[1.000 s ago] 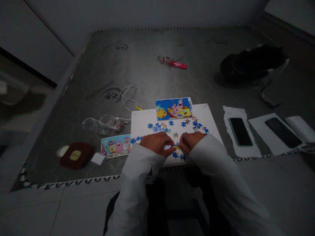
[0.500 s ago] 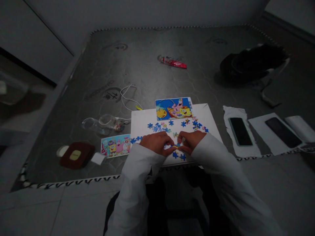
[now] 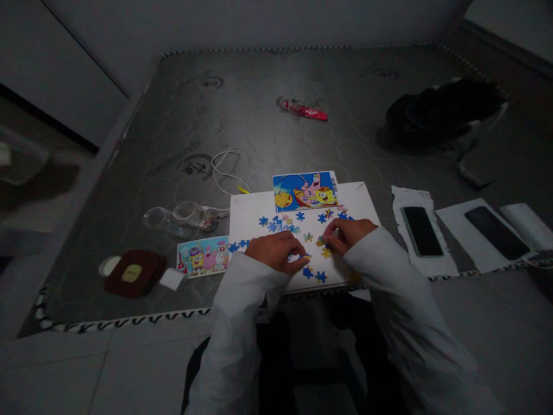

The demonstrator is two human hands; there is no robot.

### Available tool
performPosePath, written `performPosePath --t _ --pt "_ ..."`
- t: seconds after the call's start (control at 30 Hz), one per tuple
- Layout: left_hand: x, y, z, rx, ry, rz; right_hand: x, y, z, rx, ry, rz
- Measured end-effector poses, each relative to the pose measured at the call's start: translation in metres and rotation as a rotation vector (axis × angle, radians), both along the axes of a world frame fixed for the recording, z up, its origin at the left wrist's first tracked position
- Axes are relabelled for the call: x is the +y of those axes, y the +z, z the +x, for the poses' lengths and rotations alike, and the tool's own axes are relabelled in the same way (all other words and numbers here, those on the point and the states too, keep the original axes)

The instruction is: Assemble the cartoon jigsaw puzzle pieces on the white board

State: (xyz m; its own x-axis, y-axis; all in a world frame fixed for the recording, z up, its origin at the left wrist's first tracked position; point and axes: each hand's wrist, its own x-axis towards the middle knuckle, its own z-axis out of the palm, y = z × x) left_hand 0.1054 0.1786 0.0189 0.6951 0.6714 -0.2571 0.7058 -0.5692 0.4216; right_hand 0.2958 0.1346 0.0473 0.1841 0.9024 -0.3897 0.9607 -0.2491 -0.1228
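Observation:
My left hand [image 3: 276, 252] is closed at the fingertips on a blue and yellow puzzle piece [image 3: 306, 257], low over the white board [image 3: 250, 202]. To its right, my right hand [image 3: 349, 233] pinches a small puzzle piece [image 3: 321, 240], partly hidden by the fingers. A yellow piece [image 3: 326, 253] lies just below those fingers, and a pale piece [image 3: 308, 237] sits between the hands. Loose blue pieces [image 3: 276, 223] form a group above my left hand. Near the board's front edge are two more blue pieces [image 3: 320, 276]. The cartoon picture card [image 3: 302, 193] rests on the board's far edge.
Left of the board are a second cartoon card [image 3: 203, 257], a brown case [image 3: 135, 274], clear plastic packaging [image 3: 173, 219] and a white cord [image 3: 216, 173]. Phones [image 3: 422, 230] lie on the right. A red packet [image 3: 305, 109] and a black bag [image 3: 444, 115] are farther back.
My right hand has moved right and slightly away from my left hand, uncovering yellow pieces. My left hand stays nearly still. Earlier both hands' fingertips met over the puzzle pieces.

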Motion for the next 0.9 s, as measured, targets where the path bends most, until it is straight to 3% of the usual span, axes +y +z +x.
performPosePath --t 0.3,0.47,0.6,0.77,0.9 --pt "0.002 -0.002 -0.002 0.008 -0.003 0.007 0.002 -0.001 -0.003 -0.038 -0.015 -0.009" --pt "0.002 0.002 -0.003 0.011 -0.005 0.003 -0.002 0.008 -0.010 0.014 0.118 -0.193" --pt "0.001 0.004 -0.005 0.014 0.022 0.034 -0.003 -0.001 -0.025 0.040 0.241 -0.267" --pt "0.002 0.004 -0.006 0.006 0.028 0.034 0.003 -0.008 -0.036 0.029 0.242 -0.383" --pt "0.002 0.003 -0.007 -0.002 0.015 0.038 0.006 -0.003 -0.032 -0.006 0.221 -0.374"
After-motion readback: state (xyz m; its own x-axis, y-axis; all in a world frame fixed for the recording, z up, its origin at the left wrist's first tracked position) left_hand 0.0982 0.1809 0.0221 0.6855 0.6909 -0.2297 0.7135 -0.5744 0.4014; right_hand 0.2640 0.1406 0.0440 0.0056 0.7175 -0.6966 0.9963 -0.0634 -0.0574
